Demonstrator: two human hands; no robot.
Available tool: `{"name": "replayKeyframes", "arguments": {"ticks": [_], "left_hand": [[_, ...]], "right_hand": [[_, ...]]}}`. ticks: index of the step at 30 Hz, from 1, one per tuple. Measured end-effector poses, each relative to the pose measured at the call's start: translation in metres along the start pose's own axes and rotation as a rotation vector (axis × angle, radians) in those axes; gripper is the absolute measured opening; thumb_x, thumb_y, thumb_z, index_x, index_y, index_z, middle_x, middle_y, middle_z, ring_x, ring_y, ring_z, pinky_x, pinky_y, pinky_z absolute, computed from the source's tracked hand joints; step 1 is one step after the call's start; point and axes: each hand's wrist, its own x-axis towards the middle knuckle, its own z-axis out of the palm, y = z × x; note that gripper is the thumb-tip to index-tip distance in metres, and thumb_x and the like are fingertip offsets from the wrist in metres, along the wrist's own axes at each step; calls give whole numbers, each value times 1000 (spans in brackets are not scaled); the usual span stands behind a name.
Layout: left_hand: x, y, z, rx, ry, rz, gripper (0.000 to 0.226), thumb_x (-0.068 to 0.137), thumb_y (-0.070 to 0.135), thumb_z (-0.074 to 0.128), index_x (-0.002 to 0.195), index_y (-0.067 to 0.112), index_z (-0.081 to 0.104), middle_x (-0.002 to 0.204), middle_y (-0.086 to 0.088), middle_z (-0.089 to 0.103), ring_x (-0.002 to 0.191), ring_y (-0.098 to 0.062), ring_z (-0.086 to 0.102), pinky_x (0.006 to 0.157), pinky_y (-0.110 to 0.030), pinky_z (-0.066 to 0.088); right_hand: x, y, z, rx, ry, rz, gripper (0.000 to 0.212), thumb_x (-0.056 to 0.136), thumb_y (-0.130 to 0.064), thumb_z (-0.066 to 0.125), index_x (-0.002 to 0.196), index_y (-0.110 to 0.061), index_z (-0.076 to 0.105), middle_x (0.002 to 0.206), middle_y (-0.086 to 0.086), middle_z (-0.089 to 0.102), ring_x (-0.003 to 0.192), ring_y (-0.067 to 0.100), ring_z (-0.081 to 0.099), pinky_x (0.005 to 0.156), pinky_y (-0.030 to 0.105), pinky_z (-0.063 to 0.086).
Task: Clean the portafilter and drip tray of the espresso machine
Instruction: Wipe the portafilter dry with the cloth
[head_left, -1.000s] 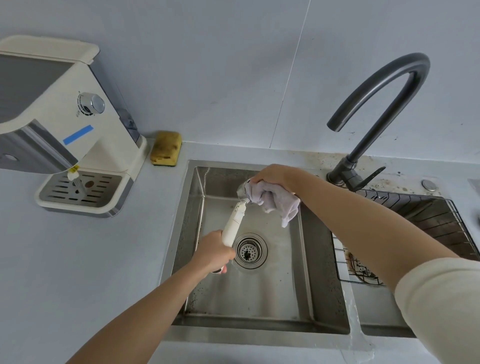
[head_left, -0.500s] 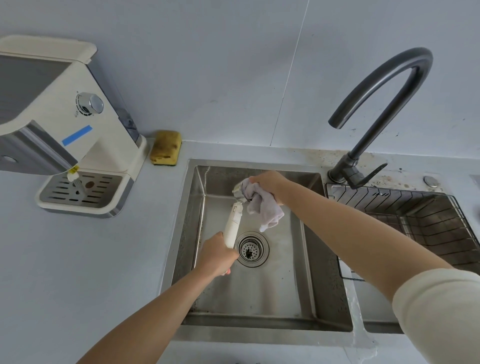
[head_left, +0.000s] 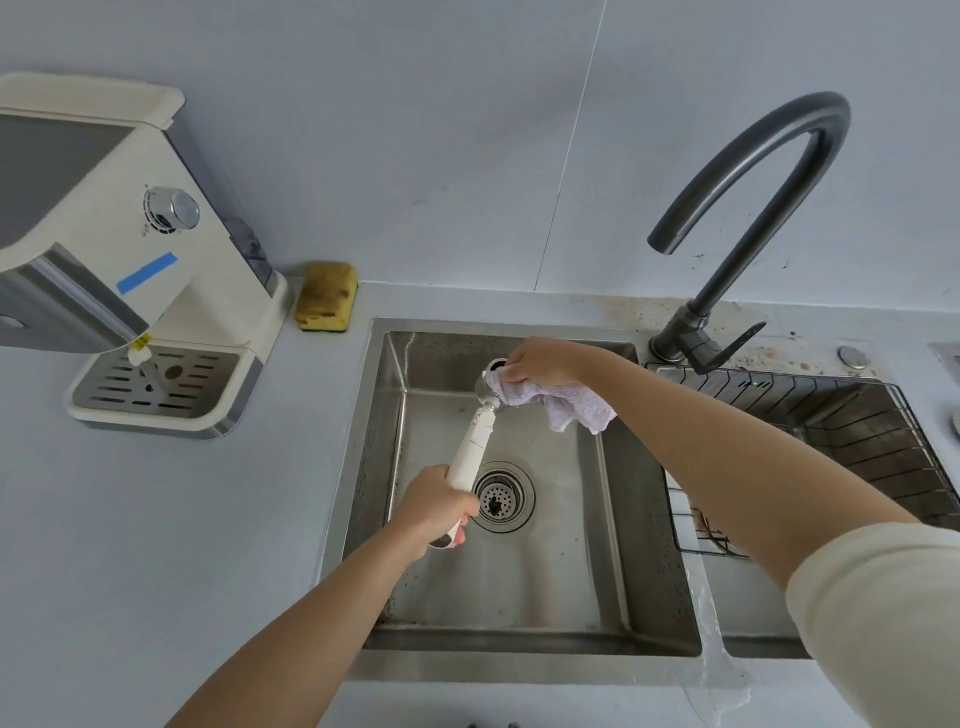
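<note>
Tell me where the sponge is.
In the head view, the sponge sits at the back of the counter, left of centre, between the espresso machine and the sink.

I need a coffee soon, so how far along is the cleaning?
Done: the portafilter is out of the espresso machine and over the sink. In hand: the left hand grips its handle while the right hand presses a cloth to its metal head. Left: the drip tray still sits in the machine, seemingly untouched.

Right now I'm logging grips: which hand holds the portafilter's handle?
The left hand grips the portafilter by its white handle; the right hand holds a cloth on its metal head.
</note>
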Motion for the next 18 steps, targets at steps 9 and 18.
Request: {"name": "replayKeyframes", "arguments": {"ticks": [9, 18], "left_hand": [[4, 21, -7, -265, -106, -88, 13, 78, -4, 57, 78, 6, 49, 58, -7, 47, 33, -11, 45, 36, -18, 39], [1, 38, 14, -315, -67, -15, 15, 76, -4, 59, 70, 7, 50, 53, -8, 47, 29, -13, 45, 35, -19, 39]], "right_hand": [[-7, 18, 17, 544, 327, -359, 18, 95, -25, 44, 95, -23, 62, 74, -13, 56, 65, -5, 54, 62, 11, 46], [-7, -3, 72, 71, 510, -345, 32, 92, -33, 50, 123, -29, 58, 138, 12, 29, 129, 27, 25, 106, 41, 18]]}}
